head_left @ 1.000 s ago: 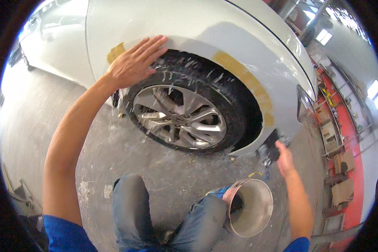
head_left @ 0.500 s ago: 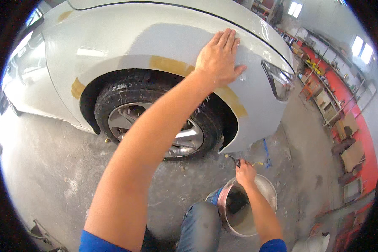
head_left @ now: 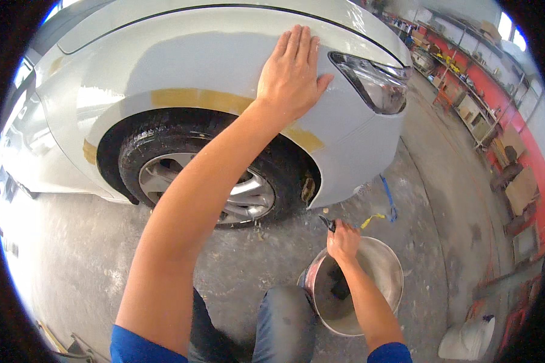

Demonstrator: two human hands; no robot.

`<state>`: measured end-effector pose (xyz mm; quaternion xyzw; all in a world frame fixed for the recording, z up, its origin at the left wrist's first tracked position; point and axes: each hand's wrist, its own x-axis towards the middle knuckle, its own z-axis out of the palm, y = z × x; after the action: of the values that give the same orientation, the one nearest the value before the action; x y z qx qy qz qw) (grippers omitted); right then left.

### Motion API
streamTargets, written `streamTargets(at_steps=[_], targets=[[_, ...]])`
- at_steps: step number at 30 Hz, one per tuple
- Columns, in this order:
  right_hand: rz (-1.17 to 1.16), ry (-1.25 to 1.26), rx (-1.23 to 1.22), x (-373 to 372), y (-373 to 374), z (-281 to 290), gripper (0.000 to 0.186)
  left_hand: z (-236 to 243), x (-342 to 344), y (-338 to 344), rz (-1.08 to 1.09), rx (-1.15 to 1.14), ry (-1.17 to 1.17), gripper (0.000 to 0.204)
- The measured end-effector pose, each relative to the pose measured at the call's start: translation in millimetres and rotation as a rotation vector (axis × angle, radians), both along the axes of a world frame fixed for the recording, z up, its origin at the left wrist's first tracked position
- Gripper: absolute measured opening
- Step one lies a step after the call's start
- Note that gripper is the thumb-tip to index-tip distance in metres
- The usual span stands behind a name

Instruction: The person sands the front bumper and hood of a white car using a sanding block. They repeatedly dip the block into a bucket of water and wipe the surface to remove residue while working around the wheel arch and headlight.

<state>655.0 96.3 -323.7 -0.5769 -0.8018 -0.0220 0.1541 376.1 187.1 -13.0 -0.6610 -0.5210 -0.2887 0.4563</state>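
One empty left hand (head_left: 290,75), fingers straight and nearly together, had shifted forward from above the black rubber tyre (head_left: 131,160) and lay flat on our white, grey-patched car fender (head_left: 194,66), near the clear headlight (head_left: 375,91); our right hand (head_left: 344,242), fingers closed round a small black piece (head_left: 327,224), had drawn back to the round, pale bucket (head_left: 390,266). Our work seemingly centred farther forward.

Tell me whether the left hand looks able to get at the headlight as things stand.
Likely yes: the left hand appears to rest on the fender, close beside the headlight; only the fender's surface shows between them, so nothing visible blocks the way.
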Motion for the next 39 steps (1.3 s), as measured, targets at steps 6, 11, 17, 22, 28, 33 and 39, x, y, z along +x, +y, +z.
streamTargets(at_steps=[6,11,17,22,28,33,39], targets=[[0.001,0.046,0.006,5.2,-2.6,1.6,0.024,-21.5,13.6,-9.5,0.008,-0.092,0.054,0.070],[0.002,0.072,0.035,2.7,-1.6,1.3,0.026,-61.0,12.6,-42.2,-0.014,-0.308,0.260,0.072],[-0.041,0.026,-0.046,0.8,0.4,1.2,0.028,-92.9,-15.8,-65.4,-0.055,-0.427,0.587,0.072],[-0.035,0.055,-0.048,4.9,-0.5,3.5,0.033,-57.2,-82.7,-88.5,0.014,-0.416,0.769,0.074],[-0.048,0.051,-0.130,-4.5,0.7,-1.0,0.032,-31.3,-202.5,-152.0,0.236,-0.482,0.861,0.068],[-0.072,0.040,-0.071,-2.7,-3.2,1.9,0.031,-27.3,-251.7,-192.1,0.359,-0.584,0.758,0.065],[-0.070,-0.027,0.091,-19.3,-5.7,19.6,0.040,-70.9,-257.8,-207.6,-0.006,-0.904,0.281,0.051]])
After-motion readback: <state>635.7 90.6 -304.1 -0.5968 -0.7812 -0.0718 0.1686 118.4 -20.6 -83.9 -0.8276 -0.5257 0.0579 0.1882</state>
